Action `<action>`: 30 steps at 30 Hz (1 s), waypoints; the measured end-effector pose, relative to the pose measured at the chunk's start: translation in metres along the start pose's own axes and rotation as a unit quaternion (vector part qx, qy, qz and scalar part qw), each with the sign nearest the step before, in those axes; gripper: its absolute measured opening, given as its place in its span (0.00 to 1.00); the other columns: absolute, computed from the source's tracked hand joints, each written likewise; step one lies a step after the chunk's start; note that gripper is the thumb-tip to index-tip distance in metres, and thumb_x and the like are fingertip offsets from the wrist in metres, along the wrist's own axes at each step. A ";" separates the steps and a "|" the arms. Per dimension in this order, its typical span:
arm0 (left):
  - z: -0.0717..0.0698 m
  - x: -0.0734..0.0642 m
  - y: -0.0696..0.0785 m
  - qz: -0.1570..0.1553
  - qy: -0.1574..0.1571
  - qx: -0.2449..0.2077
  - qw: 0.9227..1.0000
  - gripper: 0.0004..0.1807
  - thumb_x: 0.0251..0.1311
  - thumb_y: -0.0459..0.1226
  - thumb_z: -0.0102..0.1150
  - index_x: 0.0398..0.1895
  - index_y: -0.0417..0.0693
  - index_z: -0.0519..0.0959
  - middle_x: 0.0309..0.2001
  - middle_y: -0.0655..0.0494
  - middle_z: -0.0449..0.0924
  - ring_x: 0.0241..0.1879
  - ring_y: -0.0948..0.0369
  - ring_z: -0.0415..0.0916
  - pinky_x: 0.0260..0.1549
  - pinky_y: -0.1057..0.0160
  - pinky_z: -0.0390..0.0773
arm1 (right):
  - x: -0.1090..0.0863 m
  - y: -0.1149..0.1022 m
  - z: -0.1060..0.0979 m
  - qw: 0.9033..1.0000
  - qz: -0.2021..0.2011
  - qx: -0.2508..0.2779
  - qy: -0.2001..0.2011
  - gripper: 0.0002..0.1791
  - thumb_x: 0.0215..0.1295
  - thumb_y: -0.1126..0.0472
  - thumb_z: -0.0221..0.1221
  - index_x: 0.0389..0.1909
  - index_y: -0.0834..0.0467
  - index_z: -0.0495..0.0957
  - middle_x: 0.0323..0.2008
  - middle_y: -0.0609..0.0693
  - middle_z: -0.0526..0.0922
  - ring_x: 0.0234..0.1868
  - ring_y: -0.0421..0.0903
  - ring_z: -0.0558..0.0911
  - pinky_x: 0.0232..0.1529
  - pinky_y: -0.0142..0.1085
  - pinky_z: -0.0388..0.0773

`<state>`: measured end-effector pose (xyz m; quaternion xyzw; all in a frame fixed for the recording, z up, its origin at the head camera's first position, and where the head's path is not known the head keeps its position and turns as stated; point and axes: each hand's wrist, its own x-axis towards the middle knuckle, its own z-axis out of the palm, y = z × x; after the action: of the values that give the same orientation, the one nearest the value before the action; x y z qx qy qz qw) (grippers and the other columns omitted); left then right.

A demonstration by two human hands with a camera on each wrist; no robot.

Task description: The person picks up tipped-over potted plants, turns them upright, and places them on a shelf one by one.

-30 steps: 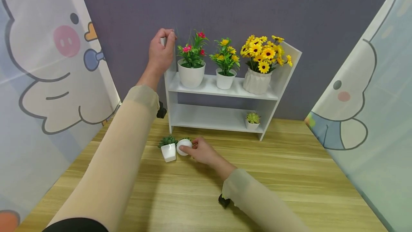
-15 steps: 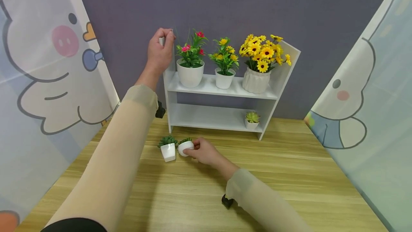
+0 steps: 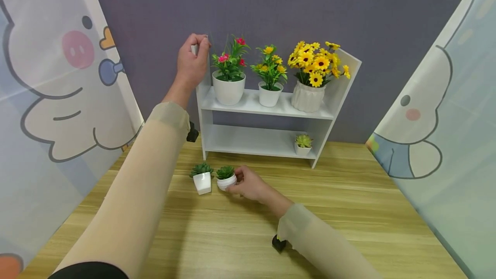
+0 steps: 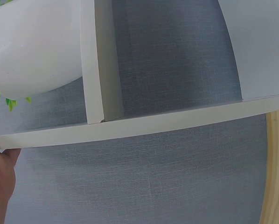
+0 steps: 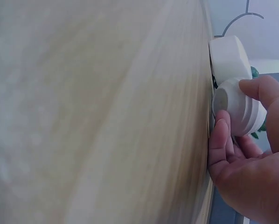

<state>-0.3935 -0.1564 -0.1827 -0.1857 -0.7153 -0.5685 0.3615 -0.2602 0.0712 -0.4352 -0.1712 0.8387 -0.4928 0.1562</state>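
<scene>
My left hand (image 3: 192, 61) grips the top of the left side panel of a white two-tier shelf (image 3: 267, 113). In the head view my right hand (image 3: 249, 184) holds a small succulent in a round white ribbed pot (image 3: 226, 181), its green leaves facing up. The right wrist view shows the thumb and fingers around this round pot (image 5: 240, 106), low at the wooden table. Just left of it, a second succulent in a square white pot (image 3: 203, 183) lies tipped over, leaves toward the shelf.
On the upper tier stand a red-flowered plant (image 3: 229, 85), a small yellow-flowered plant (image 3: 270, 89) and a pot of yellow daisies (image 3: 308, 94). A light green succulent (image 3: 303, 144) sits at the lower tier's right end. A grey wall (image 3: 155, 20) rises behind.
My right hand has turned the round-potted succulent from lying with its base toward me to nearly upright, shifting it slightly right. My left hand keeps its grip on the shelf.
</scene>
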 end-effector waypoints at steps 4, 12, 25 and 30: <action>0.000 0.000 0.000 -0.001 -0.001 0.004 1.000 0.11 0.84 0.45 0.53 0.38 0.56 0.76 0.56 0.56 0.80 0.60 0.63 0.77 0.47 0.67 0.75 | 0.001 0.002 -0.002 1.000 -0.006 0.012 -0.015 0.35 0.64 0.62 0.76 0.66 0.66 0.69 0.60 0.61 0.79 0.46 0.46 0.82 0.36 0.34 0.82; -0.001 0.000 0.000 -0.003 -0.005 0.010 1.000 0.11 0.84 0.45 0.53 0.39 0.55 0.75 0.59 0.52 0.80 0.69 0.62 0.76 0.52 0.66 0.76 | 0.003 0.005 -0.003 0.998 -0.018 0.039 -0.041 0.40 0.59 0.71 0.75 0.69 0.68 0.65 0.61 0.63 0.76 0.50 0.46 0.83 0.48 0.33 0.83; -0.001 -0.001 0.000 -0.005 -0.008 0.018 1.000 0.11 0.85 0.46 0.51 0.40 0.55 0.76 0.57 0.55 0.79 0.65 0.61 0.76 0.48 0.66 0.75 | 0.002 0.007 -0.003 0.999 -0.010 0.023 -0.048 0.47 0.58 0.68 0.78 0.74 0.68 0.62 0.60 0.62 0.79 0.51 0.46 0.83 0.53 0.35 0.82; -0.001 0.000 0.000 -0.003 -0.008 0.021 1.000 0.11 0.85 0.45 0.52 0.40 0.54 0.76 0.60 0.52 0.80 0.70 0.60 0.76 0.53 0.66 0.77 | 0.001 0.005 -0.004 0.998 -0.012 0.025 -0.053 0.47 0.58 0.66 0.77 0.76 0.67 0.63 0.61 0.61 0.79 0.51 0.45 0.81 0.51 0.34 0.81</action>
<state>-0.3929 -0.1576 -0.1829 -0.1803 -0.7304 -0.5530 0.3580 -0.2632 0.0761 -0.4376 -0.2029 0.8144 -0.5059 0.1992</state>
